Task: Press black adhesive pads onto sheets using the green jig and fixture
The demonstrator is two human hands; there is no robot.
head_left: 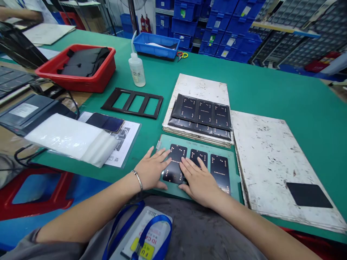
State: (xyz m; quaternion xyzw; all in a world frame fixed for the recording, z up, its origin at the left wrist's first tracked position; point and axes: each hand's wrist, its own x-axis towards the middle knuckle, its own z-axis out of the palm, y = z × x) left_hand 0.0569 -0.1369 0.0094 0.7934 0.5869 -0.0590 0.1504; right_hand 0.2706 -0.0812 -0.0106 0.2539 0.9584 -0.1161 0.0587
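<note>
A green fixture plate lies at the table's front edge with three black printed panels in it. My left hand rests open on the plate's left side, its fingertips at the edge of the left panel. Flat and open, my right hand lies across the left and middle panels, partly hiding the middle panel. The right panel shows almost fully. Behind the plate, black frames with printed panels are stacked on a stained white board.
A black frame with three openings, a squeeze bottle, a red bin, a blue tray and scissors stand further back. A phone and white pouch lie left; a white board with a black sheet, right.
</note>
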